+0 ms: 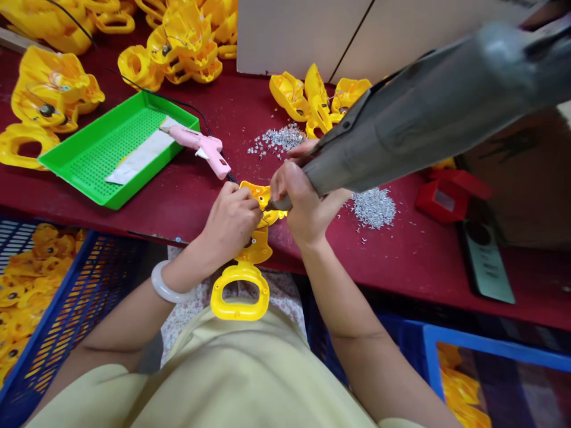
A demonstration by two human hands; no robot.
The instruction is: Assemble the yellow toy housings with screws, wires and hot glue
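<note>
My left hand (232, 220) is closed on a yellow plastic housing (259, 248) at the table's front edge. The housing's ring-shaped handle points toward my lap. In my right hand (303, 199) is a thick grey power screwdriver (401, 122), slanting down from the upper right. Its narrow tip is at the housing, close to my left fingers. Whether the tip sits on a screw is too small to tell. A heap of small screws (375, 208) lies right of my right hand, and a pile of silvery metal bits (285, 139) lies beyond it.
A pink glue gun (198, 142) rests against a green tray (118, 199). Yellow housings (187, 35) are piled at the back. On the right are a red box (441, 196) and a phone-like object (488, 261). Blue crates (111, 267) with yellow parts stand below the table.
</note>
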